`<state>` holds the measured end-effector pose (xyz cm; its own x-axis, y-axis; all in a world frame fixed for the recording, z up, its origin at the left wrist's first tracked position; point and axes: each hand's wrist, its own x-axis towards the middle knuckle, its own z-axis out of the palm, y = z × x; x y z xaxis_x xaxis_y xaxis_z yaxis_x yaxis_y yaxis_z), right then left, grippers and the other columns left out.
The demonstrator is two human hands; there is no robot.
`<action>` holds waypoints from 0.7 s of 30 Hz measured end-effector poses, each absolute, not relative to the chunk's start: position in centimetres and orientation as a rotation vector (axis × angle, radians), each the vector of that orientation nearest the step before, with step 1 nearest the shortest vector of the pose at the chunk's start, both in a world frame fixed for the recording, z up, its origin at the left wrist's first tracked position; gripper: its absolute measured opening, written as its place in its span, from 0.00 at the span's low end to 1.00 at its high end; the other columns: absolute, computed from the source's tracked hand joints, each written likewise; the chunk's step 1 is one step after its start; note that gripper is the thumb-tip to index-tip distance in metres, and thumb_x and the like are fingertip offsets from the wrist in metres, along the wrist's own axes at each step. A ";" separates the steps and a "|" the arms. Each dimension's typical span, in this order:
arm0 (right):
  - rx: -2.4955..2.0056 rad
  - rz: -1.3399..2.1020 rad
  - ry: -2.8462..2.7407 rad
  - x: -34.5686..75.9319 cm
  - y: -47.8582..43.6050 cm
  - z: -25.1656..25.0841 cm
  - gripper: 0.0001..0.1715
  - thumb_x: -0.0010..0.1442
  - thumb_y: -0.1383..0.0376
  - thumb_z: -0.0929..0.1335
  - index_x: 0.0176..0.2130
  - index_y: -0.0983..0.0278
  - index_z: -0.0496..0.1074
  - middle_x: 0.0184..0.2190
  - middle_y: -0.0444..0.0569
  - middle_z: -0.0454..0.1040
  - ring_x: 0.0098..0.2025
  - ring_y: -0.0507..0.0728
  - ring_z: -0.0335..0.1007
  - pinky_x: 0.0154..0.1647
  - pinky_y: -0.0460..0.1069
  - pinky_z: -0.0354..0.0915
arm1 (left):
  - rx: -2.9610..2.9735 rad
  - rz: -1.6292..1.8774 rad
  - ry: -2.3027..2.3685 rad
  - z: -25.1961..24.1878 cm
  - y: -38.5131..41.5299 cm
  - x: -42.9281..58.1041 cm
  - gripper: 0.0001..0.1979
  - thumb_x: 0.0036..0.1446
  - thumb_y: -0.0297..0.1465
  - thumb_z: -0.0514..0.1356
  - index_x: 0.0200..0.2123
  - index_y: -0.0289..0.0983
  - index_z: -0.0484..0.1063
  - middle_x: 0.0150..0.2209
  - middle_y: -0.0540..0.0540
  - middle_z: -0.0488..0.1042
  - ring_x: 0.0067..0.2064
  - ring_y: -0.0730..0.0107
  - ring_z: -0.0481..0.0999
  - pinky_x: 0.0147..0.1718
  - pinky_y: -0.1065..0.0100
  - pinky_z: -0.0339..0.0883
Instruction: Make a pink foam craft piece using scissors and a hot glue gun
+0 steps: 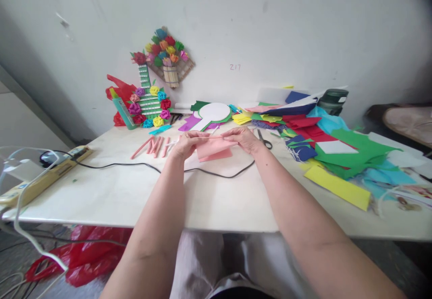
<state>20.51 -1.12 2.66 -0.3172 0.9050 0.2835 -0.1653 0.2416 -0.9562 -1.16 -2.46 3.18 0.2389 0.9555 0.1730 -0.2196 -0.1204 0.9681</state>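
A sheet of salmon-pink paper (214,147) is stretched between my two hands over the white table. My left hand (189,145) pinches its upper left edge, and my right hand (243,139) pinches the upper right. Along that top edge the paper looks folded or rolled. A second pink layer shows just below it; whether it is the same sheet I cannot tell. Left of my left hand lie several thin pink paper rolls (155,146). Close to my right hand is a pair of dark scissors (266,143).
A black cable (222,175) crosses the table before my hands, from a power strip (64,167) at left. Paper flower crafts (151,103) and a glue bottle (123,112) stand behind. Coloured sheets (351,152) pile up at right, near a dark green jar (332,101).
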 end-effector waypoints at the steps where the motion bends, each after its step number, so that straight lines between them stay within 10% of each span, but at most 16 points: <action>1: -0.737 1.290 -1.477 20.5 -1.1 2.6 0.11 0.35 0.69 0.74 0.26 0.63 0.79 0.26 0.47 0.77 0.33 0.53 0.70 0.42 0.51 0.62 | 1.281 1.210 0.780 3.2 -2.5 -1.2 0.12 0.30 0.29 0.70 0.24 0.33 0.78 0.24 0.44 0.76 0.27 0.68 0.73 0.28 0.68 0.63; 21: -0.802 1.163 -1.558 20.6 -0.5 2.0 0.17 0.38 0.63 0.75 0.32 0.65 0.76 0.26 0.45 0.75 0.29 0.50 0.67 0.34 0.47 0.62 | 1.457 1.151 0.857 2.5 -1.7 -1.7 0.23 0.35 0.34 0.70 0.39 0.35 0.76 0.30 0.45 0.76 0.29 0.72 0.73 0.28 0.71 0.64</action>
<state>20.60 -0.47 1.98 -0.2887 0.9023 0.3203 -0.0507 0.3196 -0.9462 -1.71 -1.68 2.54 0.2826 0.9356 0.2115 -0.0654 -0.2012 0.9774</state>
